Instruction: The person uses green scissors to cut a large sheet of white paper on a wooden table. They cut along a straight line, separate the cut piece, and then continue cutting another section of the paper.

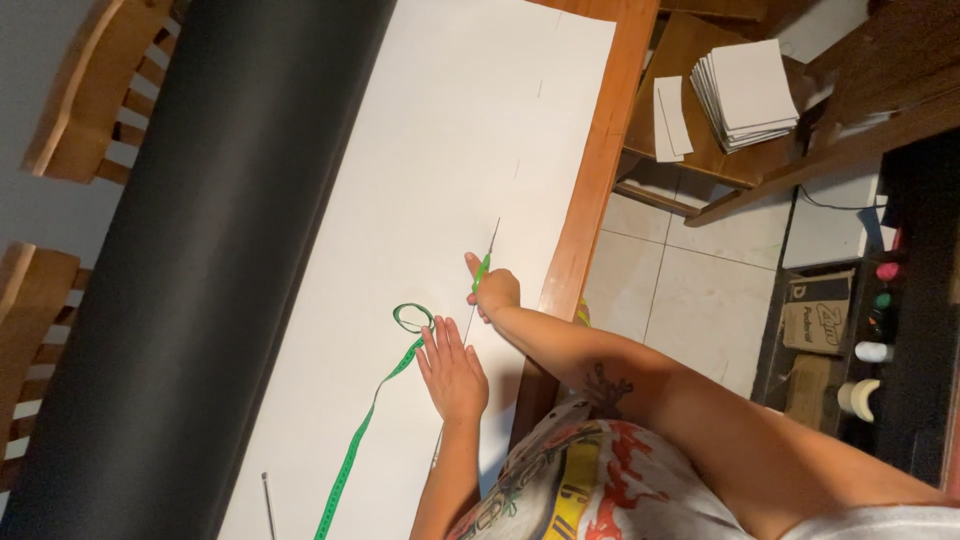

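A large white paper sheet (460, 130) lies along a wooden table (600, 160), over a black sheet (230, 230). My left hand (452, 372) rests flat on the paper, fingers apart, its fingertips next to the looped end of a green measuring tape (412, 318). The tape trails off toward the bottom edge of the view. My right hand (494, 290) grips a green-handled thin tool (483, 268). The tool's slim tip touches the paper near a faint line.
A thin metal rod (268, 500) lies on the paper at the bottom. A stack of white cards (748, 92) sits on a wooden chair seat beside the table. Wooden chairs (95, 90) stand on the far side. Bottles (872, 352) and boxes line a shelf at right.
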